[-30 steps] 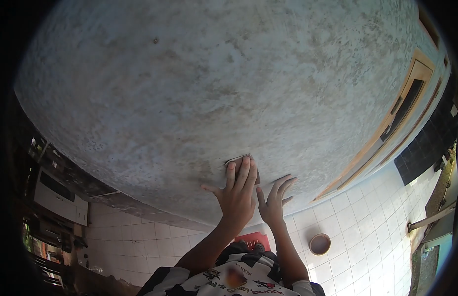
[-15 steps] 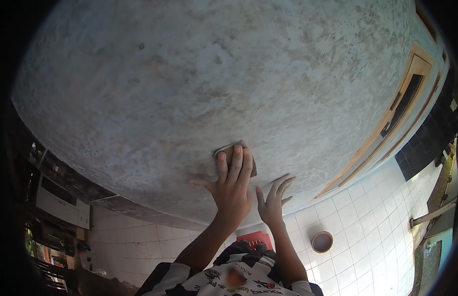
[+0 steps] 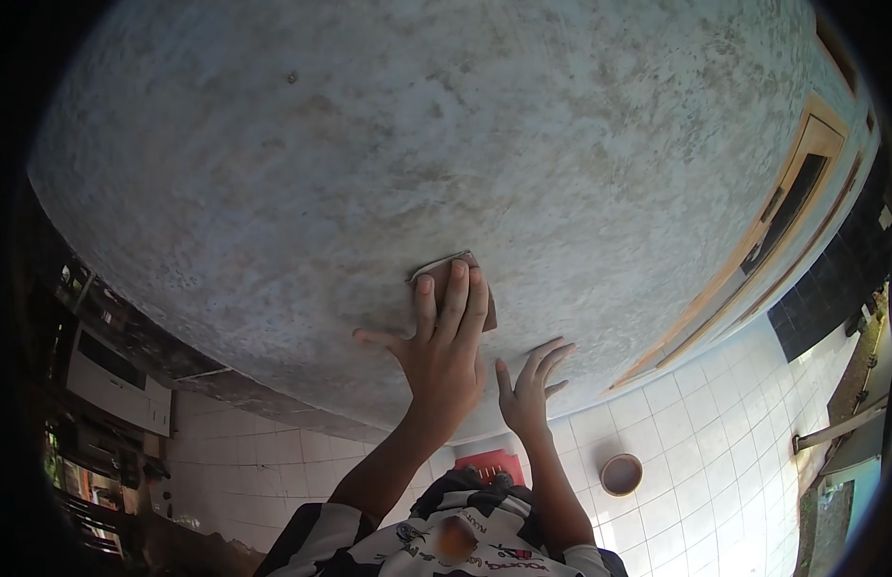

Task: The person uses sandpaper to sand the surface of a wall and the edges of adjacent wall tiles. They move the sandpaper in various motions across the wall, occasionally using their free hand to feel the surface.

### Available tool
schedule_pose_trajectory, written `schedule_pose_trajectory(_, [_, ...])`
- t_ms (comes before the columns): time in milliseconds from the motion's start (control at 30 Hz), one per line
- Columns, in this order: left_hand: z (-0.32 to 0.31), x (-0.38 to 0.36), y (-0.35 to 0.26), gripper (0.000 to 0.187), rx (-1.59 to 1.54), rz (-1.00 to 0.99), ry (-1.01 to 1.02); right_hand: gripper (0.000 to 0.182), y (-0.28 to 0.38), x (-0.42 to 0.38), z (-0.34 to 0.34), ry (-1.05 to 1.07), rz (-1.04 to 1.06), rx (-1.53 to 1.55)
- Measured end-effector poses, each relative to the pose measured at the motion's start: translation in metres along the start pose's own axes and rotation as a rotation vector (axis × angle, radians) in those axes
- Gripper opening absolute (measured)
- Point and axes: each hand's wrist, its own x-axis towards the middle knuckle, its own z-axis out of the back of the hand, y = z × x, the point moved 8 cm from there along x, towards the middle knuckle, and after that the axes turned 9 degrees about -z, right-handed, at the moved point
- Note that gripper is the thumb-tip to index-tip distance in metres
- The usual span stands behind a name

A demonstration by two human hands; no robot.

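Observation:
My left hand presses a folded brown sheet, which looks like sandpaper, against a mottled grey-white wall. Three of its fingers lie over the sheet, and one outer digit is spread to the left on the wall. The sheet's pale folded edge shows above the fingertips. To the right and slightly lower, my right hand rests against the same wall with its fingers apart, holding nothing. Its palm is turned away from view.
A red plastic object is on the white tiled floor by my body. Farther right stands a round bowl or bucket. A wood-framed opening is at the right, and a white cabinet at the lower left.
My left hand and the brown sheet have moved a little up and left on the wall. My right hand has barely moved. The view has shifted slightly.

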Motion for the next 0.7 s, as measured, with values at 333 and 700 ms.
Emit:
schedule_pose_trajectory(333, [-0.022, -0.024, -0.011, 0.068, -0.12, 0.001, 0.081, 0.105, 0.0, 0.003, 0.002, 0.015, 0.0, -0.051])
schedule_pose_trajectory(700, [-0.016, -0.059, -0.045, 0.066, -0.49, -0.021, 0.184, 0.095, -0.002, -0.02, 0.032, 0.015, 0.035, 0.057])
